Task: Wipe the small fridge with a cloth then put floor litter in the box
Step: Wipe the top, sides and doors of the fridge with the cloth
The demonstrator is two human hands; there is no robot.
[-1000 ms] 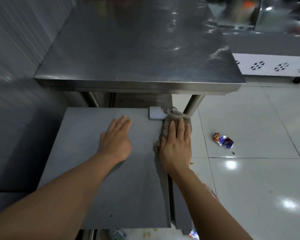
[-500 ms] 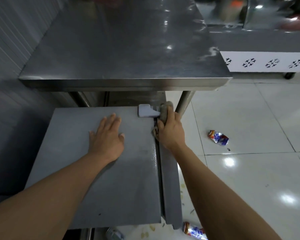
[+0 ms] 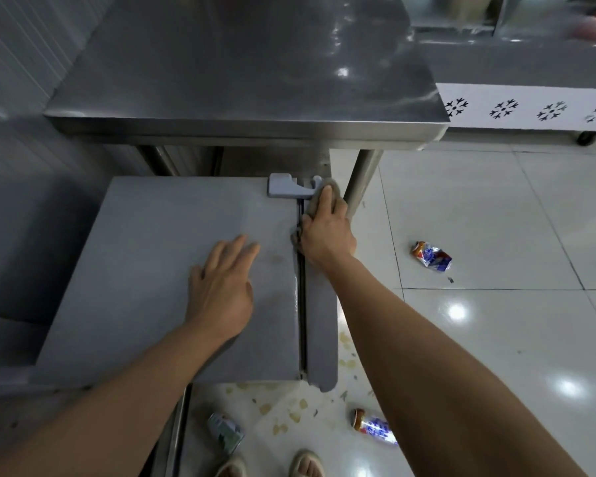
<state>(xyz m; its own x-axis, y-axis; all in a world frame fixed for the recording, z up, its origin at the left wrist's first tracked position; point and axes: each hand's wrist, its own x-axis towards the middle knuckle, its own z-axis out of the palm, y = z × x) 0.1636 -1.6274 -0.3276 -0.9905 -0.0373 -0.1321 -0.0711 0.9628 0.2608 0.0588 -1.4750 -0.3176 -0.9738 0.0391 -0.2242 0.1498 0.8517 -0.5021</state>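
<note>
Left hand [image 3: 222,287] lies flat on the fridge [image 3: 159,270]; right hand [image 3: 326,232] presses the cloth [image 3: 327,187] along its edge.

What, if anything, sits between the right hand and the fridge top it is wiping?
Only the cloth itself: the right hand presses it onto the small fridge at the door seam, beside the hinge cover. Nothing else visible blocks it. The left hand rests flat, apart.
</note>
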